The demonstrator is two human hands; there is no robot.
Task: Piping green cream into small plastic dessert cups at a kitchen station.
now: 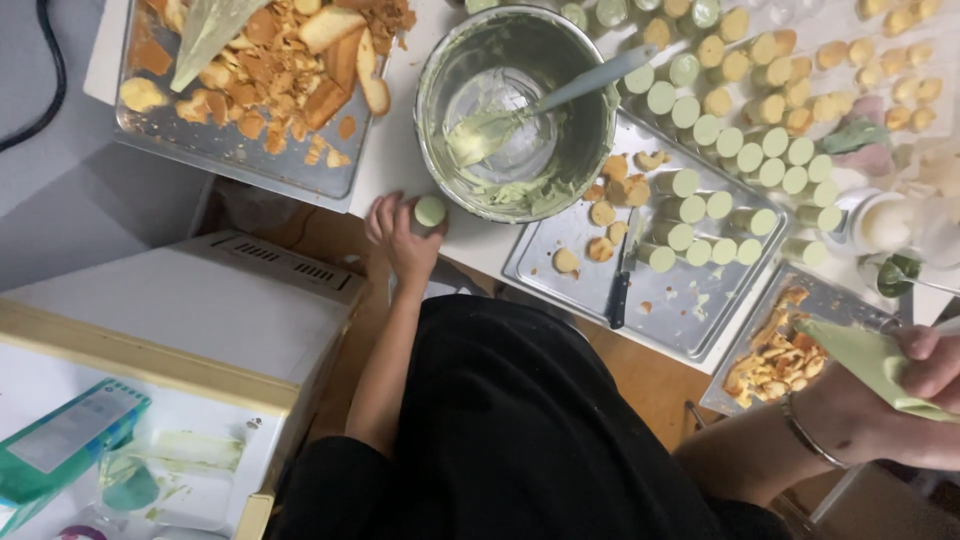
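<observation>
My left hand [400, 232] is at the near edge of the white table, closed around a small round cake [430, 211] topped with pale green cream. My right hand [925, 385] is low at the right edge of the view, gripping a green piping bag [868, 362]; a bracelet sits on that wrist. Just beyond my left hand stands a metal mixing bowl [590, 150] smeared with green cream, with a spatula [540, 105] lying in it.
A metal tray [690, 310] holds several green-topped cakes, plain rounds and a knife [620, 280]. More rows of cakes lie at the far right. A tray of orange crumbs [240, 150] sits top left, another crumb tray [775, 355] near my right hand. A white box [180, 310] stands at left.
</observation>
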